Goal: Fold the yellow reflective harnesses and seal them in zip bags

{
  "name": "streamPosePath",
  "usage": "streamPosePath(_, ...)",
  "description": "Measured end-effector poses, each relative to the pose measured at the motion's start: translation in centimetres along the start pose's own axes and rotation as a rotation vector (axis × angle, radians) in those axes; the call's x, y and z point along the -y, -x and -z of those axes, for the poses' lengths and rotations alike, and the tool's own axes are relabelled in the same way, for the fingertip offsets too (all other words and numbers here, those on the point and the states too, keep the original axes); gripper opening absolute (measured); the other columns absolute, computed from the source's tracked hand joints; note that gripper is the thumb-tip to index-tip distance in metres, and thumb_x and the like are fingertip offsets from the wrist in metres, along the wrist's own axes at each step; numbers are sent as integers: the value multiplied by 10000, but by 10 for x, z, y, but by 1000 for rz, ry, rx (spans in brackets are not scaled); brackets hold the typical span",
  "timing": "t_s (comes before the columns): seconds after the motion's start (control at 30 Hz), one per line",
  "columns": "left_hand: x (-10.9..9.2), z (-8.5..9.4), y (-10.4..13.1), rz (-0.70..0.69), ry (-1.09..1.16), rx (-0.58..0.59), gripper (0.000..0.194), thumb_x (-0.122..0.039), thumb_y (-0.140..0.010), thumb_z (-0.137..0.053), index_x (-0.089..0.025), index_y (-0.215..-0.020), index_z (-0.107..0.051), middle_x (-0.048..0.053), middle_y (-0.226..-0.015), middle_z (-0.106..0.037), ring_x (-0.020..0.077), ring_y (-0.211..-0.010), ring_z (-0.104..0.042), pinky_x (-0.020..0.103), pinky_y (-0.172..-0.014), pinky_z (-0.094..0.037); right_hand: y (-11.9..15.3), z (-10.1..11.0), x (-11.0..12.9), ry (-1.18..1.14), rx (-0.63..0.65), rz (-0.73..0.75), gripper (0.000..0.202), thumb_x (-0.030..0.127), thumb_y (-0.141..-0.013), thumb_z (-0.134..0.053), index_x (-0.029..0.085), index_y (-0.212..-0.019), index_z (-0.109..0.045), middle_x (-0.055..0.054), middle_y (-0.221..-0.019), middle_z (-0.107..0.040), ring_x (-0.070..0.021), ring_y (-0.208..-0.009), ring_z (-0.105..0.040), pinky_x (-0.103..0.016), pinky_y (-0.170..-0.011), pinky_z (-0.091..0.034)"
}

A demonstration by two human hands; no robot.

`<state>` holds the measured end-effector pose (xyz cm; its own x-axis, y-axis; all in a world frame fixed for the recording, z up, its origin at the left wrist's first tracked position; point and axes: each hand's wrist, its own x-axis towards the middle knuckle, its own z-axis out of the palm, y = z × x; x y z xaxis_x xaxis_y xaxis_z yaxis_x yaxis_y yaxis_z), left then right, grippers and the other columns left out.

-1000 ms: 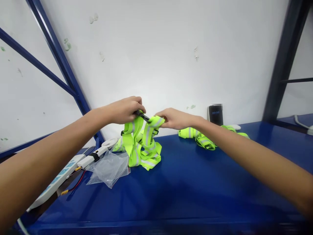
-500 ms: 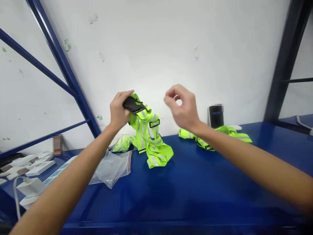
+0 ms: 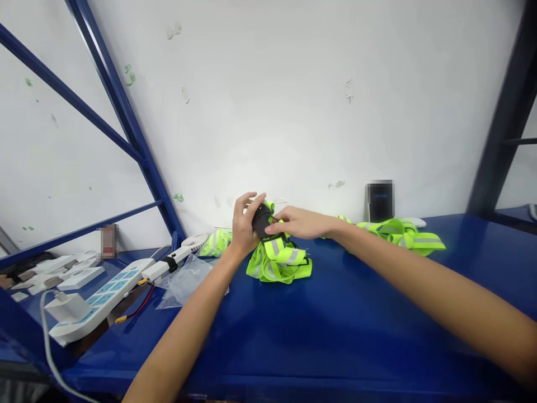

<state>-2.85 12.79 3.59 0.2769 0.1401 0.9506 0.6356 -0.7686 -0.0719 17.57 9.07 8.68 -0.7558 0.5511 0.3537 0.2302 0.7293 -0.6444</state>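
A black plastic buckle (image 3: pixel 262 220) is attached to a neon-yellow reflective strap (image 3: pixel 274 266) with grey stripes, which lies bunched on the blue tabletop below it. My left hand (image 3: pixel 244 224) grips the buckle from the left, its fingers curled over the top. From the right, my right hand (image 3: pixel 302 222) has its fingers closed at the lower part of the buckle, where strap and buckle meet. Part of the buckle and the upper strap is hidden behind my fingers.
More reflective straps (image 3: pixel 403 235) lie at the right near a black-screened device (image 3: pixel 380 201). On the left are clear plastic bags (image 3: pixel 184 282), a bagged strap (image 3: pixel 217 243), a white fan (image 3: pixel 194 242), a power strip (image 3: pixel 103 296) and white boxes (image 3: pixel 81 278). Blue rack posts (image 3: pixel 126 117) rise behind.
My left hand has lowered the buckle and moved it right. My right hand has come down and left from the air onto the buckle. The strap has sunk into a lower heap.
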Motion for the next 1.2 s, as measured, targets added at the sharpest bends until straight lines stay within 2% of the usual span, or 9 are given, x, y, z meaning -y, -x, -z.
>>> streamPosePath(0.1,-1,-5,5,131,10,-35,536,-317,-918,-521,-238,-1433,-393,149,-1359,-456,259,-1256,-470,429,-1025,-427,-11,-5,-8,-12,-223,-8,390,426,-859,-553,195,-571,-428,55,-532,-333,-94,-513,-289,-279,-513,-228)
streamPosePath(0.2,-12,-5,8,258,-5,-117,451,-320,-950,-439,-210,-1386,-413,150,-1342,-475,256,-1240,-465,441,-1039,-402,-23,0,-15,-93,-629,-37,350,468,-825,-586,172,-639,-551,25,-589,-481,-119,-579,-423,-271,-557,-311)
streamPosePath(0.3,-31,-4,8,257,-8,-173,348,-354,-944,-451,-197,-1247,-516,128,-1217,-529,250,-1173,-485,429,-1035,-388,-32,10,-10,-329,-940,-39,302,459,-811,-600,159,-784,-618,-29,-749,-615,-156,-692,-544,-278,-623,-408)
streamPosePath(0.37,-44,-4,7,231,17,-164,335,-386,-925,-481,-197,-1194,-545,118,-1165,-535,248,-1125,-496,415,-1003,-401,-35,15,0,-432,-1024,-8,309,458,-852,-535,168,-924,-618,-61,-862,-655,-185,-788,-602,-292,-666,-458)
streamPosePath(0.57,-69,-7,-1,464,336,0,439,-501,-869,-567,-213,-1191,-486,-4,-777,-546,149,-685,-506,285,-687,-428,-36,5,28,-353,-843,19,207,352,-854,-488,194,-924,-601,-68,-948,-662,-215,-920,-625,-323,-775,-496)
streamPosePath(0.77,-56,-5,-9,816,580,98,205,-354,-803,-619,-170,-883,-578,-11,-725,-591,104,-600,-504,234,-582,-402,-23,3,30,-280,-634,-109,158,303,-866,-487,187,-851,-594,-96,-942,-676,-242,-910,-611,-363,-764,-496)
streamPosePath(0.97,-46,8,-18,1057,1040,-77,138,-291,-859,-492,-179,-832,-568,0,-771,-621,114,-702,-591,263,-719,-515,-13,25,16,-363,-682,-92,80,229,-803,-595,205,-880,-601,-66,-1017,-706,-245,-951,-633,-414,-824,-511)
streamPosePath(1.07,-45,21,-23,1123,1215,-62,229,-291,-918,-433,-187,-727,-505,-52,-553,-442,60,-445,-425,214,-571,-464,-11,31,0,-523,-689,-97,145,225,-762,-662,223,-902,-627,-53,-1068,-713,-230,-951,-651,-404,-819,-533)
streamPosePath(1.2,-28,30,-14,1159,1258,196,411,-493,-973,-398,-193,-728,-533,-106,-439,-213,27,-296,-105,209,-391,-297,-6,34,-10,-685,-650,-98,126,261,-768,-698,212,-882,-678,-54,-1062,-727,-207,-935,-667,-354,-796,-560)
